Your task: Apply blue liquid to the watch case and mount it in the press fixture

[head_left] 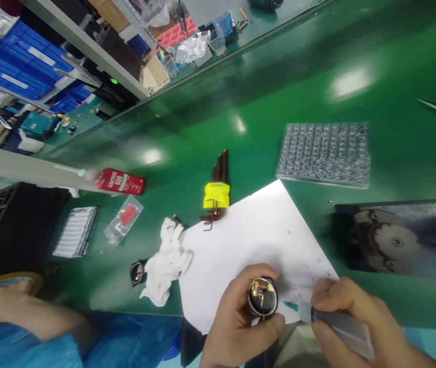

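Low over the white paper sheet [256,240] on the green bench [279,102], left hand [237,322] curled snugly around a small round black part with a brassy inside [262,297]. Right hand [352,319] closed on a clear syringe [336,327], its blue tip [290,305] just beside the part's rim. Crumpled white cloth [166,263] lies left of the sheet.

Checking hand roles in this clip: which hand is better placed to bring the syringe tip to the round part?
Right, most likely. The right hand already grips the syringe, tip aimed close beside the round part. The left hand is occupied holding that part over the paper.
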### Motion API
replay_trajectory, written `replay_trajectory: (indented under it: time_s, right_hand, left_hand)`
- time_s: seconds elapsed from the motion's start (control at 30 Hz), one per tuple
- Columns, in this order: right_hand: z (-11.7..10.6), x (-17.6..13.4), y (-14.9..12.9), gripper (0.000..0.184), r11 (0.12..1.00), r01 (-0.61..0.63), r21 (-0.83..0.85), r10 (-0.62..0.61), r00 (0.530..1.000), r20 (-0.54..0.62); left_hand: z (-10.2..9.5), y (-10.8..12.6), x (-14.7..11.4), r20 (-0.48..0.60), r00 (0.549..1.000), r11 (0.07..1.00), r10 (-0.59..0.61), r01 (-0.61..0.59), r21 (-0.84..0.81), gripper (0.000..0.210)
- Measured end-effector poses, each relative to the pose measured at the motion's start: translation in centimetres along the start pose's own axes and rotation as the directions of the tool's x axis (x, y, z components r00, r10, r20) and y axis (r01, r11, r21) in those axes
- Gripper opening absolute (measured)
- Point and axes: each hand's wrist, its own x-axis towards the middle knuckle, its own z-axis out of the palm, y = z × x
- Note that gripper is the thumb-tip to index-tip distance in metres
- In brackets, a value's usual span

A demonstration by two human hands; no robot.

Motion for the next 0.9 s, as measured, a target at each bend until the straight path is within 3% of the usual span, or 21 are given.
replay_trajectory:
  time_s: [0.2,0.37,0.53,0.73,0.9]
  right_hand:
    - [-0.31,0.20,0.01,0.023,1.000,-0.015,0.000,0.015,0.999,0.034]
    - [0.11,0.67,-0.20,0.029,0.999,0.031,0.017,-0.031,0.999,-0.005]
    - [0.67,0.67,-0.11,0.025,1.000,0.024,0.000,-0.024,0.998,-0.051]
    - [0.06,0.49,0.13,0.021,0.998,-0.019,0.063,0.017,1.000,0.025]
    - [-0.28,0.56,-0.09,0.022,0.998,-0.020,0.062,0.019,0.999,0.026]
  left_hand:
    - [0.18,0.44,-0.05,-0.015,0.996,0.996,-0.084,0.083,-0.045,0.044]
    - [0.09,0.17,0.13,0.036,0.999,0.997,0.003,0.000,-0.075,0.043]
    - [0.40,0.71,-0.04,-0.034,0.995,0.995,-0.090,0.088,-0.053,0.044]
    - [0.72,0.98,-0.04,-0.074,0.991,0.993,-0.113,0.110,-0.038,0.045]
    - [0.35,0.81,-0.01,-0.031,0.995,0.995,-0.095,0.094,-0.031,0.045]
